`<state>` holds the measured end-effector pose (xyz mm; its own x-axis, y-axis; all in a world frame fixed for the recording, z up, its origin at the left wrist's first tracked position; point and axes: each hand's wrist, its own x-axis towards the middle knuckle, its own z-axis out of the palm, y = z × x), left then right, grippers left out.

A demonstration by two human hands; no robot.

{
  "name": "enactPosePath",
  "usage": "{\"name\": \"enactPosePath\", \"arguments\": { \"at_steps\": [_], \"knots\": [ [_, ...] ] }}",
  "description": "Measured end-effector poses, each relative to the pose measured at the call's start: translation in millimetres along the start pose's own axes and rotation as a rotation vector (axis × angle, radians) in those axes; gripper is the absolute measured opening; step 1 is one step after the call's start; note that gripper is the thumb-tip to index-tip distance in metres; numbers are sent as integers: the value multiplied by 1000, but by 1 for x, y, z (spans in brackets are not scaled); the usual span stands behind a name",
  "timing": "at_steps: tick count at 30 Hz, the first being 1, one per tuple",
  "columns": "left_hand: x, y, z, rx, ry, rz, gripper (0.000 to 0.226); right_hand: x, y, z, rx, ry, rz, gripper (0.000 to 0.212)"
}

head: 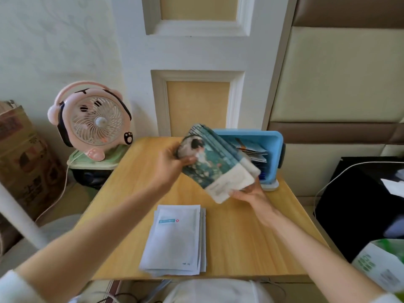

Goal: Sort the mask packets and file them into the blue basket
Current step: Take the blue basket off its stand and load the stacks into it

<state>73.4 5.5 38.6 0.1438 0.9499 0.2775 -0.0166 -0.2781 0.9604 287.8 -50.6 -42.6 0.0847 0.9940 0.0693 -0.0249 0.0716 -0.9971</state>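
Observation:
I hold a stack of teal and white mask packets (215, 162) in the air over the far part of the wooden table (251, 232). My left hand (169, 162) grips the stack's left end with the thumb on top. My right hand (249, 191) supports its white lower end from beneath, fingers hidden under the packets. Just behind the stack stands the blue basket (271, 138), with a few packets lying inside it. A second stack of white mask packets (175, 239) lies flat on the table near its front edge.
A pink desk fan (91, 121) stands on a green lid to the left of the table, its cable hanging down. A cardboard box (24, 154) sits far left. A black object with a white cable (360, 193) and a green-white box (380, 265) are on the right.

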Motion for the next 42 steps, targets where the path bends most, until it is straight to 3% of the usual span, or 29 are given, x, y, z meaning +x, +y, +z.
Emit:
{"name": "enactPosePath", "arguments": {
  "at_steps": [2,4,7,9,16,20,24,27,30,33,36,39,42],
  "knots": [
    [-8,-15,23,-107,-49,-114,23,0,-5,1,81,154,-21,42],
    [-6,-28,31,-87,-144,-182,21,3,-5,-10,103,265,-33,30],
    [3,-40,27,99,-374,-202,19,6,-3,-31,-8,284,17,36],
    [5,-52,28,169,-410,-211,19,5,1,-34,-54,245,61,43],
    [8,-64,41,-29,-309,-279,34,16,-4,-36,-67,223,14,48],
    [3,-79,40,162,-327,-295,37,11,-5,-40,-157,140,56,42],
    [11,-76,39,239,-302,-244,31,13,-12,-52,-241,188,-6,31],
    [14,-82,36,523,-326,-122,32,17,-11,-58,-472,160,-9,22],
    [14,-84,35,783,-309,-22,29,21,-13,-63,-735,214,-61,28],
    [10,-74,35,804,-282,25,26,17,-24,-65,-688,235,-122,32],
    [-2,-53,34,761,-234,192,24,1,-34,-63,-578,306,-274,30],
    [-10,-30,33,773,-171,502,24,-15,-43,-57,-626,489,-709,24],
    [-7,-15,37,733,-185,631,29,-20,-50,-60,-786,563,-1025,11]
  ]
}}
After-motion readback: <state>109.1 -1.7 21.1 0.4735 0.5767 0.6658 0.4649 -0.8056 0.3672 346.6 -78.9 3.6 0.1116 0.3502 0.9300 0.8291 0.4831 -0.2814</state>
